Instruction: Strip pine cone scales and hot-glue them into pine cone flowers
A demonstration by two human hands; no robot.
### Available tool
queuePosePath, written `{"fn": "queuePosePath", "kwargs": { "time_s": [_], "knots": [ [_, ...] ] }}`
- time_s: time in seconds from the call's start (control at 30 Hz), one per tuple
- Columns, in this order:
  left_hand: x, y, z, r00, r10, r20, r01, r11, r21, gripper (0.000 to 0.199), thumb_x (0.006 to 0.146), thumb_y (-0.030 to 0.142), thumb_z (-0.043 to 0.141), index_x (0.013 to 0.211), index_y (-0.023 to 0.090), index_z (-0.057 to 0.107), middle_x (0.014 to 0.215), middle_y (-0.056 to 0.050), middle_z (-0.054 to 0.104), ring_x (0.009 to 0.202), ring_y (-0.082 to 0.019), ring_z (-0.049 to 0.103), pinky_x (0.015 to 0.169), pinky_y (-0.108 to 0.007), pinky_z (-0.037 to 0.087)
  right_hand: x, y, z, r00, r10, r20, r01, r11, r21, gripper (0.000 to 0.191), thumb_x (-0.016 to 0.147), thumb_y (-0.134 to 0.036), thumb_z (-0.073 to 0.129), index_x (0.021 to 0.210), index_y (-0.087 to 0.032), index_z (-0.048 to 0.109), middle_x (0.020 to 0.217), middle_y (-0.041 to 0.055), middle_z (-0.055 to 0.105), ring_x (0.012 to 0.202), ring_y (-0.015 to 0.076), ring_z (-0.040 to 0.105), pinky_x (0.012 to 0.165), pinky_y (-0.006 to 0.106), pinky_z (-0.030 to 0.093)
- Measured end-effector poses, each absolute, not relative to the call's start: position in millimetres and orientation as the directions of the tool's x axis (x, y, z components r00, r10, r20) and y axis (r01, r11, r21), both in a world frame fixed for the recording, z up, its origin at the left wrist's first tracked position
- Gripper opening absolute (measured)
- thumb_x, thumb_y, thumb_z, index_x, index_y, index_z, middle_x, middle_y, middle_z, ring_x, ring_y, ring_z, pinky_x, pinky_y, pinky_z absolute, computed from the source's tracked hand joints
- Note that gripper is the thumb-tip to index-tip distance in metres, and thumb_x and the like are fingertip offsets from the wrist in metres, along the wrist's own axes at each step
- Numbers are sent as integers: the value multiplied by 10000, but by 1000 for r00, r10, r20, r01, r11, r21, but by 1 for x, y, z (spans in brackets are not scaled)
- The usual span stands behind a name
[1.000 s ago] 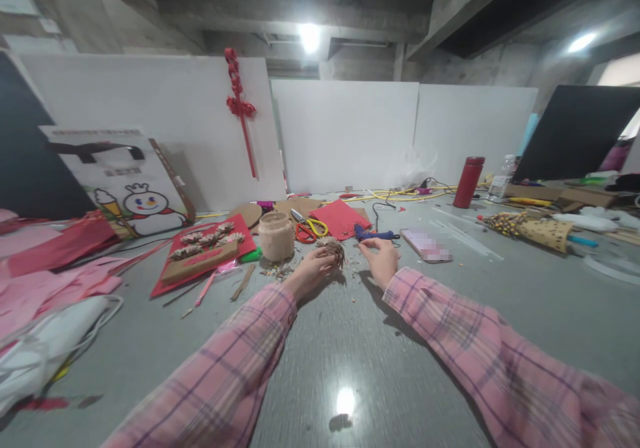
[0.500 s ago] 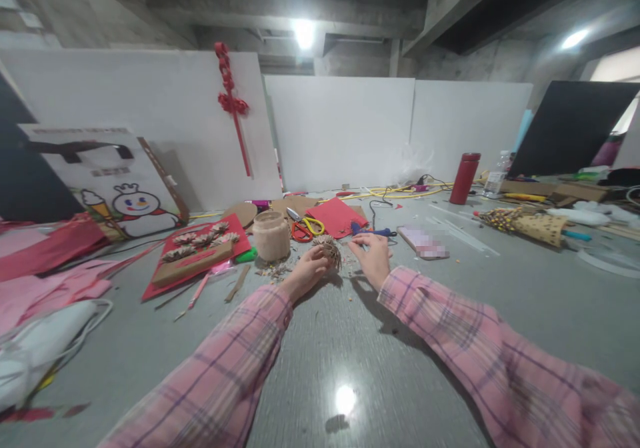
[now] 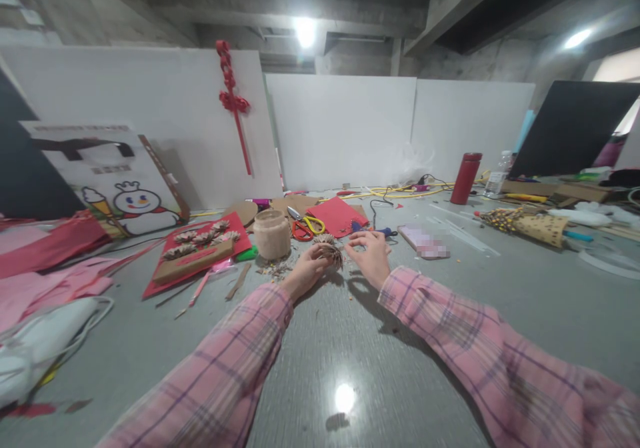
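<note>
Gripping a brown paper flower (image 3: 330, 251), my left hand (image 3: 306, 269) clamps it; right hand (image 3: 371, 256) fingers spread beside.
Finished flowers (image 3: 203, 240) lie left of the jar (image 3: 271, 234); this one looks unfinished.

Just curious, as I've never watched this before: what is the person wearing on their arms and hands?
Both arms are in long pink plaid sleeves with darker purple and pale crossing stripes, ending at the wrists. The left hand and right hand are bare: no gloves, rings or watch show.
</note>
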State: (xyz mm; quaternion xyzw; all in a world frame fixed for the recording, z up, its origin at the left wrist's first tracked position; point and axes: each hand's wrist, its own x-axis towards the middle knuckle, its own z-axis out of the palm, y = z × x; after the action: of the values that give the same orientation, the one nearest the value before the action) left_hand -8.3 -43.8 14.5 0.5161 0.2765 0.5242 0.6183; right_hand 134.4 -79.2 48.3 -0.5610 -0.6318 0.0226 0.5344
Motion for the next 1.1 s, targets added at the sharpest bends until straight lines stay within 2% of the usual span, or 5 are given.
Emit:
{"fn": "queuePosePath", "kwargs": {
  "time_s": [0.4, 0.73, 0.83, 0.93, 1.1],
  "knots": [
    [-5, -47, 19, 240, 952, 190, -319, -108, 942, 297, 481, 85, 616, 771, 132, 569, 729, -30, 606, 696, -128, 559, 693, -270, 422, 137, -76, 47, 188, 767, 614, 707, 328, -626, 183, 651, -306, 516, 515, -224, 606, 799, -6, 637, 904, 201, 421, 742, 357, 204],
    [-8, -37, 8, 158, 968, 196, -160, -171, 972, 456, 498, 233, 690, 924, 117, 576, 689, -56, 630, 655, -161, 586, 666, -302, 436, 146, -61, 38, 173, 846, 505, 694, 259, -672, 163, 663, -299, 519, 568, -231, 634, 842, -8, 647, 937, 228, 441, 756, 377, 247],
    [-9, -36, 9, 118, 968, 223, -105, -212, 972, 455, 493, 268, 694, 908, 112, 591, 682, -54, 630, 647, -164, 582, 659, -309, 441, 147, -54, 33, 160, 841, 517, 661, 298, -689, 158, 672, -273, 512, 596, -214, 639, 835, 10, 651, 929, 216, 467, 777, 368, 279],
    [-9, -38, 13, 90, 971, 223, -51, -219, 974, 435, 481, 285, 698, 872, 117, 608, 694, -53, 636, 663, -169, 583, 658, -309, 447, 145, -48, 26, 132, 828, 544, 596, 372, -711, 174, 683, -245, 492, 603, -187, 634, 807, 36, 651, 835, 177, 528, 781, 323, 329],
    [-7, -41, 16, 92, 968, 235, -19, -234, 972, 429, 461, 284, 705, 847, 121, 617, 776, -69, 645, 745, -199, 583, 679, -324, 459, 141, -45, 16, 195, 818, 542, 503, 390, -771, 180, 686, -219, 471, 604, -162, 621, 835, 67, 637, 770, 152, 561, 726, 266, 394]
  ]
}}
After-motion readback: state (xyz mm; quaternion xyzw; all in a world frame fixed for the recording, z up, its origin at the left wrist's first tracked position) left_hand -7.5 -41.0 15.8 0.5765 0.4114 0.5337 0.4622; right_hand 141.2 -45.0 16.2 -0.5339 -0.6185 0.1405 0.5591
